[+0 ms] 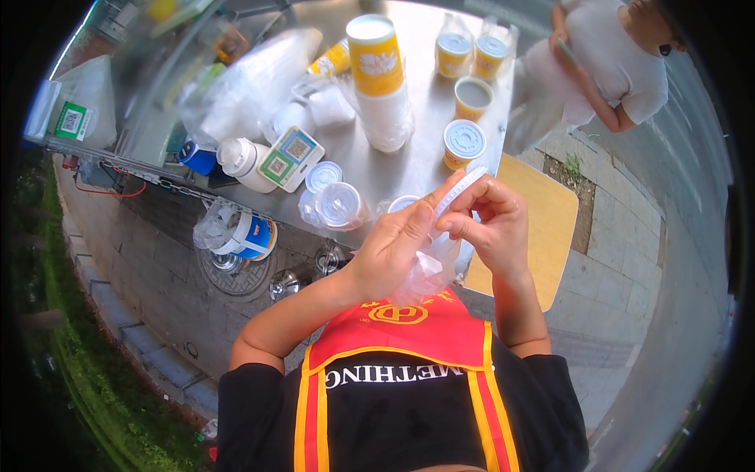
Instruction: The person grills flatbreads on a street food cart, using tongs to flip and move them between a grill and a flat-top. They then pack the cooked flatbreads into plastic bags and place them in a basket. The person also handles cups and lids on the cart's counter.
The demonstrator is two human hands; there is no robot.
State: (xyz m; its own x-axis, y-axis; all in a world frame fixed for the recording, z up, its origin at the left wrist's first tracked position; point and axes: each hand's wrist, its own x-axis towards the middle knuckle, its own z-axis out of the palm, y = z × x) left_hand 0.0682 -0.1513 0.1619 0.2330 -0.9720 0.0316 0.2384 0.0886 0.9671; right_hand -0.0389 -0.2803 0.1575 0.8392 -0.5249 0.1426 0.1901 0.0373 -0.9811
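My left hand (392,245) and my right hand (492,221) meet over the near edge of the metal table (427,162). Between them they grip a white plastic lid (457,192), seen nearly edge-on. A crumpled clear plastic bag (422,277) hangs below my hands, in front of the red apron (407,324). Just beyond the lid stands a yellow paper cup with a lid on (465,141). Behind it is an uncovered cup of greyish liquid (473,93). Another round white lid or cup top (404,203) is partly hidden behind my left hand.
Two lidded cups in clear bags (454,47) stand at the far right corner. A tall stack of paper cups (376,59) rises mid-table. Bagged lids (338,205), a code stand (292,159) and a white bottle (245,162) sit left. A person (619,65) is beyond the table's right side.
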